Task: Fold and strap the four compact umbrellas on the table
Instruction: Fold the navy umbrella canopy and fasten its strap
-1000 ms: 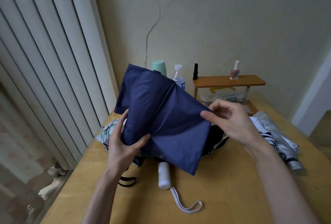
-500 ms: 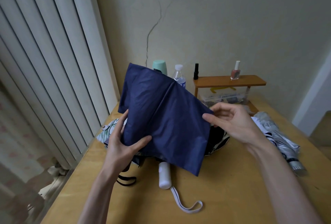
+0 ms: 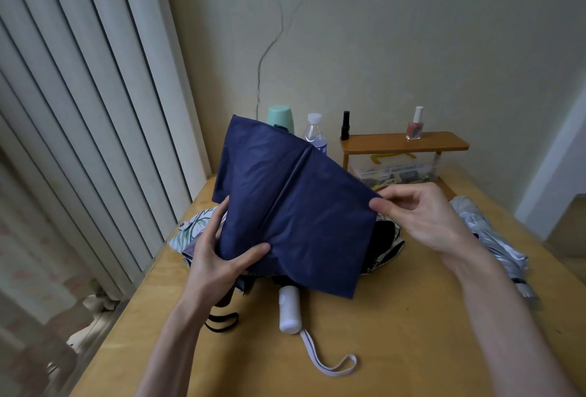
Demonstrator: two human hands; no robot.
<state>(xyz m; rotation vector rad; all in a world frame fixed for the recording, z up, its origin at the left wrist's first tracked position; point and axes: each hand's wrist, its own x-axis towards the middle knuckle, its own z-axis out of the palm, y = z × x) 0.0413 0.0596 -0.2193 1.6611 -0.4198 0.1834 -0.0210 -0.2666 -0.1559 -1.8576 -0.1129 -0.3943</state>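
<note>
Smoothing navy umbrella [image 3: 295, 206] canopy above the table [image 3: 380, 349]: left hand [image 3: 218, 257] grips its lower edge, right hand [image 3: 421, 215] pinches a corner. Not strapped yet. At right, silver umbrella [image 3: 488, 238] looks folded; patterned umbrellas [image 3: 196, 228] lie loose beneath.

umbrellas [image 3: 295, 212] [image 3: 193, 228] [image 3: 387, 238] [image 3: 488, 238]: 4 | hands [image 3: 218, 266] [image 3: 425, 222]: 2 | small bottles [image 3: 345, 125] [image 3: 415, 125]: 2 | water bottle [image 3: 315, 133]: 1
</note>
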